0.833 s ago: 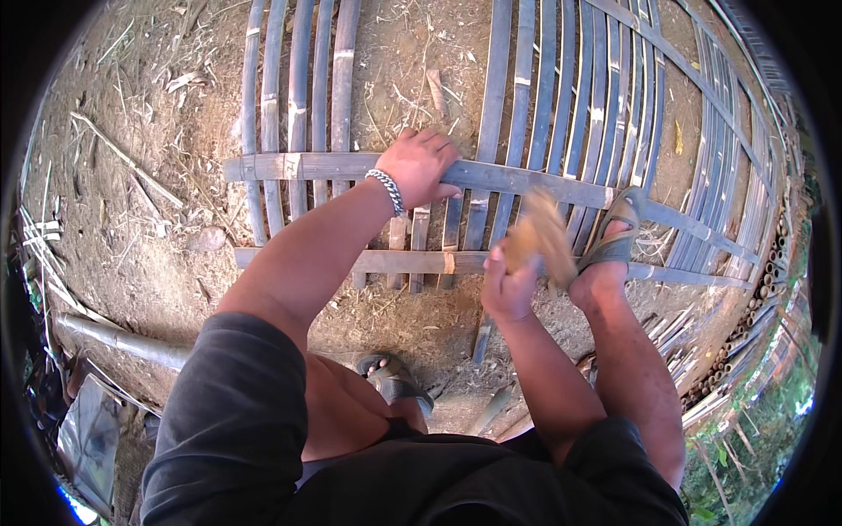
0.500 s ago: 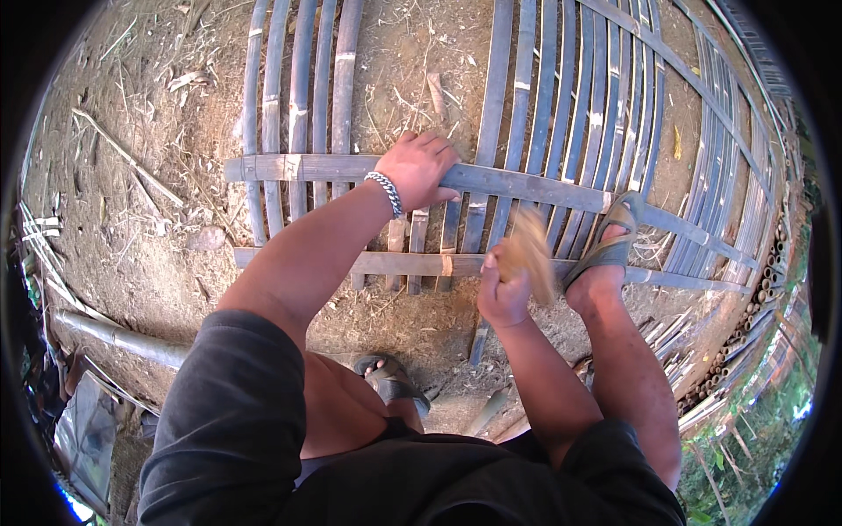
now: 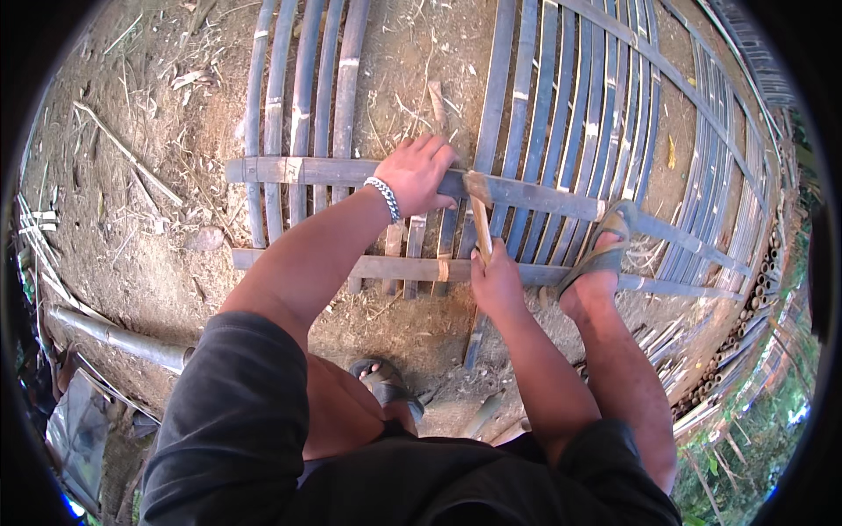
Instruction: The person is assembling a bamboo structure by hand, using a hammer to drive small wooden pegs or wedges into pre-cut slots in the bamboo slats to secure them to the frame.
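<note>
A lattice of long bamboo slats point(image 3: 300, 96) lies on the ground, crossed near me by two bamboo strips. My left hand point(image 3: 414, 173), with a chain bracelet at the wrist, is closed over the upper cross strip point(image 3: 342, 171), thumb toward the right; what lies under the palm is hidden. Just right of it, my right hand point(image 3: 497, 280) grips a short tan piece of wood point(image 3: 481, 215). Its far end touches or overlaps the upper strip. The lower cross strip point(image 3: 395, 266) runs beside the right hand. My sandalled right foot point(image 3: 605, 245) rests on the lattice.
My other sandalled foot point(image 3: 383, 379) stands on the dirt. A thick bamboo pole point(image 3: 123, 337) lies at the left, near thin split sticks point(image 3: 53, 254). More slatted bamboo point(image 3: 702, 158) and a row of cut bamboo ends point(image 3: 759, 294) are at the right.
The tan wood piece, blurred before, has swung up and left onto the upper strip with my right hand. The left hand keeps nearly the same place.
</note>
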`<state>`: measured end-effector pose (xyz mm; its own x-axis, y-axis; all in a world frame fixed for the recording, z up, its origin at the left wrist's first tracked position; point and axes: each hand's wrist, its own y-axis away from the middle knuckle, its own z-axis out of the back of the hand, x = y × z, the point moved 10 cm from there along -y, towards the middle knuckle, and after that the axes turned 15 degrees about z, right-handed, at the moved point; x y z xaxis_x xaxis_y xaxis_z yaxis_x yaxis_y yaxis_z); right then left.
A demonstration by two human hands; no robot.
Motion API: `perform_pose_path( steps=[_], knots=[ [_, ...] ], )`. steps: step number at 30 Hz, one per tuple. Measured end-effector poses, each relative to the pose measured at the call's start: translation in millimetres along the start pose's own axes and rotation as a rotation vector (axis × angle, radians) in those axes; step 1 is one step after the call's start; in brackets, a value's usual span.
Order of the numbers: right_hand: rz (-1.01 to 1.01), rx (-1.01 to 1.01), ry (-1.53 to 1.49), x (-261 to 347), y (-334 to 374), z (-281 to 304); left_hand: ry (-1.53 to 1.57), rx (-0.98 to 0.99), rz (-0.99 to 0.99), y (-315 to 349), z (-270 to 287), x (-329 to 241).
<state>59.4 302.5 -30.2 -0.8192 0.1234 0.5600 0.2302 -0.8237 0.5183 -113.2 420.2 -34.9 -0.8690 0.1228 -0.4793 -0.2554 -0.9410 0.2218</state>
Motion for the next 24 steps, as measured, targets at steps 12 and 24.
perform_pose_path(
  steps=[12,24],
  knots=[
    [0.095,-0.076,-0.028,6.9,-7.1,13.6,-0.026,0.001,0.031,-0.9,-1.1,2.6],
    [0.142,-0.126,-0.137,16.3,-2.8,25.3,0.410,-0.204,-0.053,12.6,28.8,18.7]
  ],
)
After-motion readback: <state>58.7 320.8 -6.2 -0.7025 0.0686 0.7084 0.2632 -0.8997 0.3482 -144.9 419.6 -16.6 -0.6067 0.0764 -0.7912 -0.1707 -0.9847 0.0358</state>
